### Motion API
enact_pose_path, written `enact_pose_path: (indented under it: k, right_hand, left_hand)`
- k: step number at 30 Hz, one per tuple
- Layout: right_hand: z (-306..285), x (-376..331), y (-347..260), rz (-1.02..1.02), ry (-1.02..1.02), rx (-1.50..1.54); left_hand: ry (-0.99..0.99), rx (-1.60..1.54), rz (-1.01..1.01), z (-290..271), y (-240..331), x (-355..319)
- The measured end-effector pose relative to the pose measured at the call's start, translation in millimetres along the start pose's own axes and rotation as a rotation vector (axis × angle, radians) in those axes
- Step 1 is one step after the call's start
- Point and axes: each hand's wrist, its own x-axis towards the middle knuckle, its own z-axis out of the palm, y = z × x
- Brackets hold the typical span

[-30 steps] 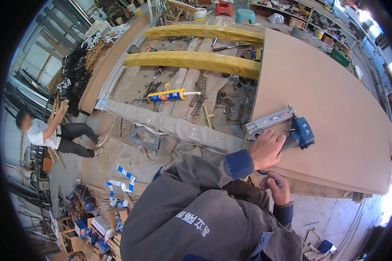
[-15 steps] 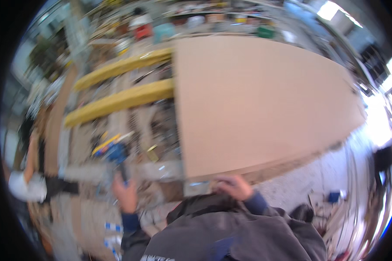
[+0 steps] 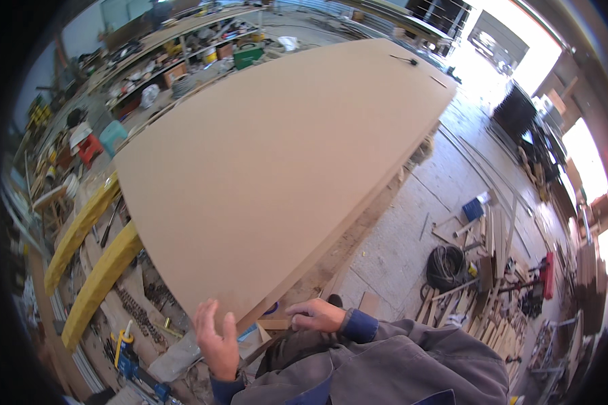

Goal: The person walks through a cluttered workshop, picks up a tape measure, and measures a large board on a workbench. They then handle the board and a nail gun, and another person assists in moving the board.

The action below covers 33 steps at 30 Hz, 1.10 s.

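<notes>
A large flat tan board (image 3: 270, 169) spreads across the workbench in front of me. My left hand (image 3: 217, 341) is at its near left corner, fingers spread, nothing in it; whether the fingertips touch the board I cannot tell. In front of my waist, my right hand (image 3: 316, 315) hangs just off the board's near edge, empty, with loosely bent fingers. A blue power tool (image 3: 132, 368) lies left of my left hand, beside a yellow tool with a pale nozzle (image 3: 123, 336).
Two yellow curved beams (image 3: 101, 283) run out from the board's left side. Wood offcuts (image 3: 496, 283), a coiled black hose (image 3: 447, 266) and a blue box (image 3: 475, 208) lie on the floor at right. A cluttered shelf bench (image 3: 175, 57) stands at the far left.
My view has turned right, toward the board. My left hand, earlier at the blue power tool, is now away from it at the board's corner. The right hand stays near my waist.
</notes>
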Motion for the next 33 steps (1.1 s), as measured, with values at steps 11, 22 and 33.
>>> enact_pose_path:
  k: [11,22,33]
  right_hand:
    - [-120.3,-121.6,92.0,0.082,0.300,0.121]
    - [-226.5,-265.6,374.6,0.445,0.480,-0.206]
    - [-272.8,-334.4,479.4,0.566,0.622,-0.135]
  left_hand:
    - [-0.122,0.224,0.194,150.7,82.0,39.7]
    - [0.002,0.737,-0.228,255.9,130.3,93.1]
    - [-0.067,0.772,-0.424,305.8,167.5,184.7]
